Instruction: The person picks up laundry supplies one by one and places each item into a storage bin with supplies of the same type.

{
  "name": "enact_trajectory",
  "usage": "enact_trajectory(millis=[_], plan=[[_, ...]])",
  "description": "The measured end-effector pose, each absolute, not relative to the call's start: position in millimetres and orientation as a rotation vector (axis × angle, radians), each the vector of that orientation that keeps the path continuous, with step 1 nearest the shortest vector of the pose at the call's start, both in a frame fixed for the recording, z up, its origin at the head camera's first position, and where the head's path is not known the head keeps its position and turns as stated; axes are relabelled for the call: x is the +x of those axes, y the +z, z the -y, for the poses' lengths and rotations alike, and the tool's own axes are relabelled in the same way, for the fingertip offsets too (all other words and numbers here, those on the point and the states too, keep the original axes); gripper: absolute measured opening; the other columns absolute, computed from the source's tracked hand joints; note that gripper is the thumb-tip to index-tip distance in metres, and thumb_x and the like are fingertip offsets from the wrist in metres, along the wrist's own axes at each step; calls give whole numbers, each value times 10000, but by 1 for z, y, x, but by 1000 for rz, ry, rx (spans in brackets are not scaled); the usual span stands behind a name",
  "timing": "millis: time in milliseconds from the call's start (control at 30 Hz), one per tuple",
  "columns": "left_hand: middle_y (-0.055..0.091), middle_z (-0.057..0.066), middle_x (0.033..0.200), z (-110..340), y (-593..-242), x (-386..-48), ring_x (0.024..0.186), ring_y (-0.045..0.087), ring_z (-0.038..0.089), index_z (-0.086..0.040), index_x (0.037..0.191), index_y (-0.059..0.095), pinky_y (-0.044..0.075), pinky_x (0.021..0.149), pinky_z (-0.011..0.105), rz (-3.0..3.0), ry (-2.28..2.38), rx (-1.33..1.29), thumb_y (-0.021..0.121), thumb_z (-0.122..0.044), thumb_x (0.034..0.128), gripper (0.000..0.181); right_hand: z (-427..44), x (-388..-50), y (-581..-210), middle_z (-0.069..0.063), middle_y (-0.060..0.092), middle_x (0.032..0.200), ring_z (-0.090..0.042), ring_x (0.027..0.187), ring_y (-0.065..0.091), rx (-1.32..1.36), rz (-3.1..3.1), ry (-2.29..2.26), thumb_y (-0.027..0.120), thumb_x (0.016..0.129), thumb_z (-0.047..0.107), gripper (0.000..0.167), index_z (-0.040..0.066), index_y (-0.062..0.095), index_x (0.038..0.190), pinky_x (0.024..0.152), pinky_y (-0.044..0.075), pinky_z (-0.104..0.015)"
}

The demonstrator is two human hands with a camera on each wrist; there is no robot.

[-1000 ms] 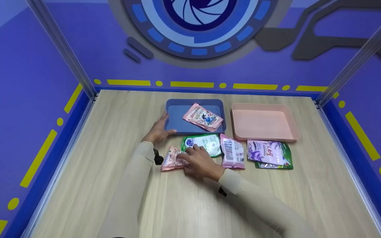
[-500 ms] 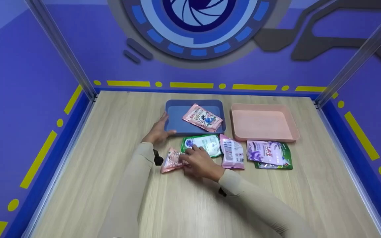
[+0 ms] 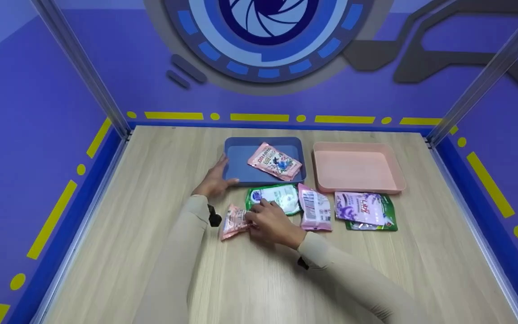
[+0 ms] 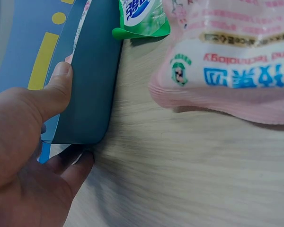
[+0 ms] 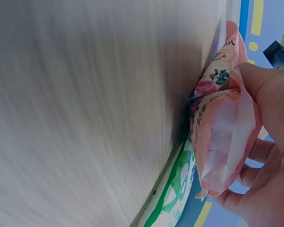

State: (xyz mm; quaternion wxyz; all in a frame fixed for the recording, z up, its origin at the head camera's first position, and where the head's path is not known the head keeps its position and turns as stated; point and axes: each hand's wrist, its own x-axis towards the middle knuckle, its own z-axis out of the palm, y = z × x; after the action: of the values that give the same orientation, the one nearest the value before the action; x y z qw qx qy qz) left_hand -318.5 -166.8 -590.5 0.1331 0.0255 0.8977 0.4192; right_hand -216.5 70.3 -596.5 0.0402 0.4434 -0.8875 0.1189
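Note:
My left hand holds the left front corner of the blue tray, with the thumb at the front rim and the fingers along the left side, as the left wrist view shows. In the tray lies a pink floral packet. My right hand grips the end of another pink floral packet between thumb and fingers. The right wrist view shows that packet's pale folded end under the thumb. Just beyond the right hand lies a green-and-white pouch, against the tray's front.
To the right of the blue tray stands an empty pink tray. In front are a pink packet, a purple pouch and a green pouch partly under it. Purple panels bound the table's back and sides.
The gripped pink packet has turned a little, its left end shifting toward the table's near side. My left hand stays on the blue tray, and the other packets have not moved.

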Motion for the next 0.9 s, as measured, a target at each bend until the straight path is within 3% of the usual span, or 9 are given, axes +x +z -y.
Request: enact_trajectory(millis=[667,900], plan=[[-24,23,1734,167,-590,-318,1581,32,286,-132,1664,118,86,1274,462,-2583,1246,60,689,-234,999,882,-77,-215,-593,-32,690,1097,-234,978,563,1346,2696,376,807,874,281,248,202,742,1099,811,488,-414],[-21,68,1732,168,-590,-318,1578,38,304,-67,1652,131,89,1274,462,-2600,1243,106,690,-225,997,876,-79,-215,-590,-22,693,1087,-233,970,566,1341,2696,352,782,881,304,229,207,740,1083,796,495,-412]])
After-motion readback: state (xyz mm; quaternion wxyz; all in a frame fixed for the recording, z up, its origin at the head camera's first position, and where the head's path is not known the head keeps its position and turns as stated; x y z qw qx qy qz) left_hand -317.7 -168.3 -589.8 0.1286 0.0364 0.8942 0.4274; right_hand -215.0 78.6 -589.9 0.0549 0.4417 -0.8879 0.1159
